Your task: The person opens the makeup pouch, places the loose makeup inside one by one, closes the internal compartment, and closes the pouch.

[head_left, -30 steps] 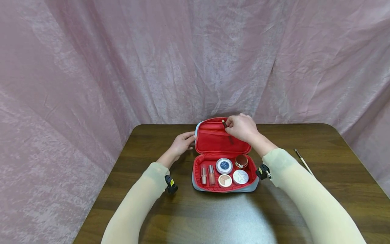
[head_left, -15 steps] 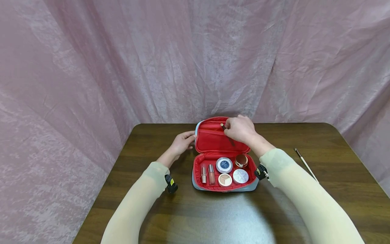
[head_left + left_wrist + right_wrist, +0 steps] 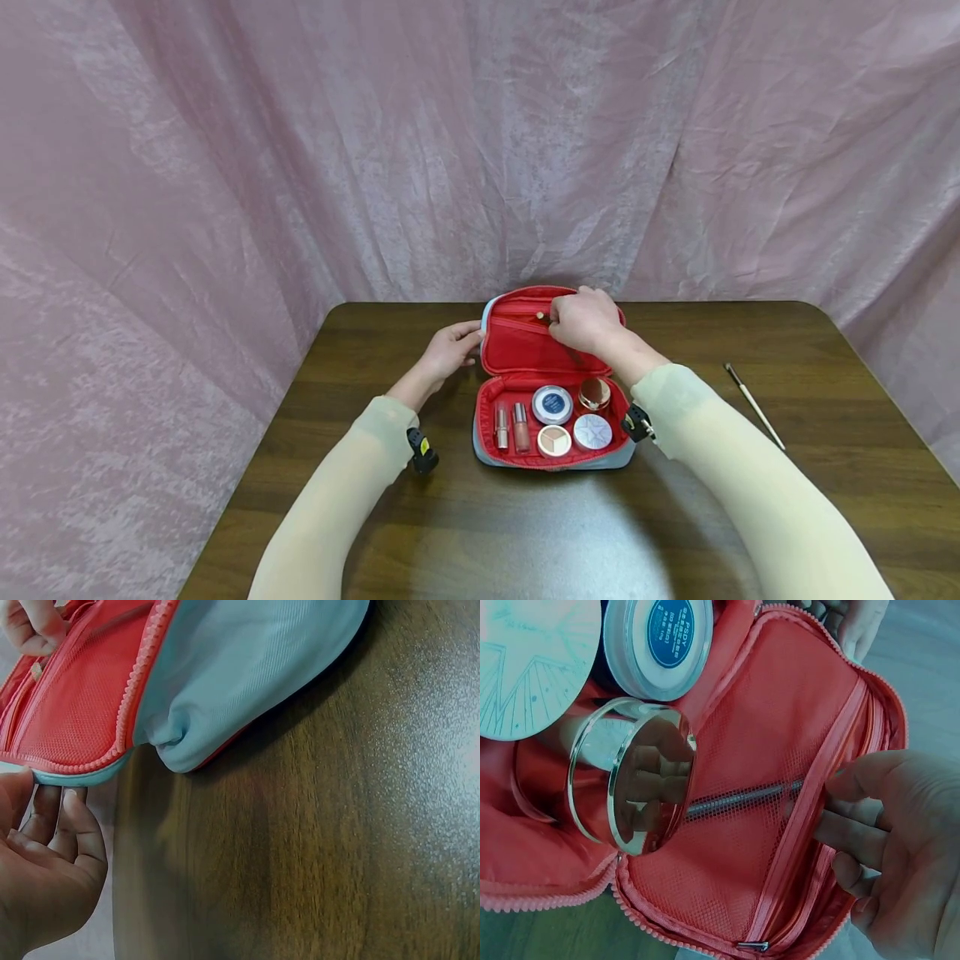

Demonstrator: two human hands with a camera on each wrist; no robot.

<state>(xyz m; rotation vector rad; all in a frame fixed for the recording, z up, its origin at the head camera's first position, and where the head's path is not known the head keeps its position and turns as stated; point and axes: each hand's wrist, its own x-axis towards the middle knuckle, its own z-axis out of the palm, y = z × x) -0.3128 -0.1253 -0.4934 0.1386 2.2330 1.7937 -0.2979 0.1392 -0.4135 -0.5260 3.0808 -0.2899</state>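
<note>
A blue label [image 3: 670, 630] on a white round compact [image 3: 651, 679] reads "PSDY". Its smaller print [image 3: 682, 634] and the faint script [image 3: 531, 628] on a pale star-patterned compact [image 3: 532, 671] cannot be made out.

head view evenly lit | glare on tabletop [image 3: 570, 525] | soft shadow beside right sleeve [image 3: 738, 471] | right wrist view bluish

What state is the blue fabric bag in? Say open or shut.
Open: the bag has its red mesh lid folded back, exposing round compacts.
</note>
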